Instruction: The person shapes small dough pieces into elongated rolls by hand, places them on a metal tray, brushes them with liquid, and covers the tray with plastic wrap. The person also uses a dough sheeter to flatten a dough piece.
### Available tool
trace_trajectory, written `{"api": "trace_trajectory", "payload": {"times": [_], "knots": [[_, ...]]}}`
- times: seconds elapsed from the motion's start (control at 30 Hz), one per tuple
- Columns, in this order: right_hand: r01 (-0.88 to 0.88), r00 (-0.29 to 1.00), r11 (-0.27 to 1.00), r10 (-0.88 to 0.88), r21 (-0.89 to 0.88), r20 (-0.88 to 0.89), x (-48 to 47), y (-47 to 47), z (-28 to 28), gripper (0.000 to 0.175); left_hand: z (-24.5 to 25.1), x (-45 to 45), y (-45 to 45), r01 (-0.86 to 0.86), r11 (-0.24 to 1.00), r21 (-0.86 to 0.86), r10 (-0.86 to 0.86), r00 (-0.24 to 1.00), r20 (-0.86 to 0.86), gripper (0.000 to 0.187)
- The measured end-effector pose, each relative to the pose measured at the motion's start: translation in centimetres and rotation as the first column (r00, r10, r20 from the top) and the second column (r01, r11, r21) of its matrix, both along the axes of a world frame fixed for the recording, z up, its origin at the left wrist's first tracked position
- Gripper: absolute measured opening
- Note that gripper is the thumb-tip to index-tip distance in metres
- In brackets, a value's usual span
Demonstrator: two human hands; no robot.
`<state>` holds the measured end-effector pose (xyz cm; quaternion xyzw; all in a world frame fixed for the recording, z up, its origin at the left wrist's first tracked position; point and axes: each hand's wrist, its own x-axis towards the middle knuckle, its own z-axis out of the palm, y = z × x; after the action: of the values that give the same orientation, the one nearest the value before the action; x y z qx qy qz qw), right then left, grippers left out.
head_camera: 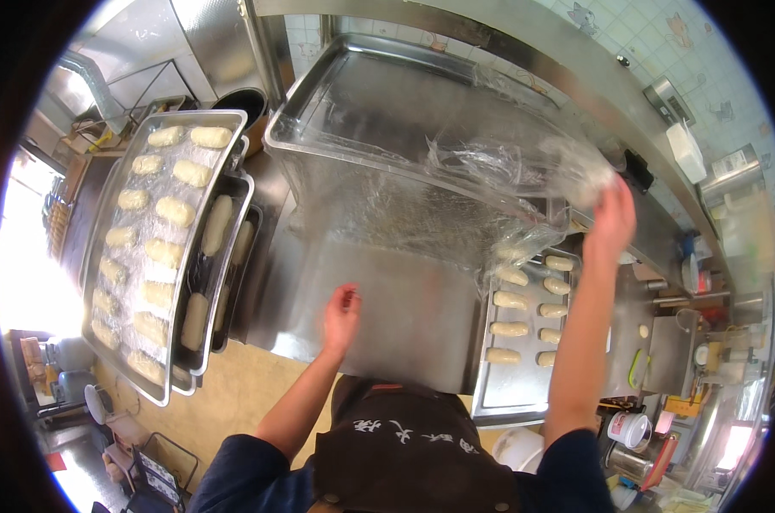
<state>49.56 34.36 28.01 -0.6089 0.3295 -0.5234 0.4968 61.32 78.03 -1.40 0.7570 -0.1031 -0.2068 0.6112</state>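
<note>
My right hand (613, 208) is raised at the right, closed on a bunched end of clear plastic film (483, 163). The film trails left over a large metal tray (387, 154) at the back and hangs past its front edge. Below my right hand, a metal tray (512, 397) holds two rows of dough rolls (509, 329); some film lies over its far end. My left hand (344, 314) hovers over the steel worktop (407, 320), its fingers curled; whether they hold anything cannot be told.
Stacked trays (176, 308) of film-covered dough rolls (163, 253) stand at the left. A dark round pot (241, 106) is behind them. A steel shelf edge (490, 42) runs along the tiled back wall. A white bucket (628, 428) is at the lower right.
</note>
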Motion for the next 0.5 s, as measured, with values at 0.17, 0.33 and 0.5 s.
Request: {"api": "trace_trajectory", "payload": {"times": [0.17,0.33,0.5], "knots": [[0.317,0.899,0.933,-0.352,0.168,0.262,-18.9,10.1,-3.1,0.051,5.3,-7.4,-7.4,0.471,0.853,-0.225,-0.518,0.82,-0.246,0.041],[0.003,0.814,0.952,-0.18,0.307,0.552,-34.1,16.1,-11.8,0.037,12.0,-14.2,-17.7,0.036,0.478,-0.878,-0.809,0.408,-0.423,0.07],[0.253,0.924,0.819,-0.362,0.515,0.122,-41.5,18.3,-20.7,0.029,15.5,-20.4,-22.9,0.121,0.63,-0.767,-0.629,0.659,-0.412,0.063]]}}
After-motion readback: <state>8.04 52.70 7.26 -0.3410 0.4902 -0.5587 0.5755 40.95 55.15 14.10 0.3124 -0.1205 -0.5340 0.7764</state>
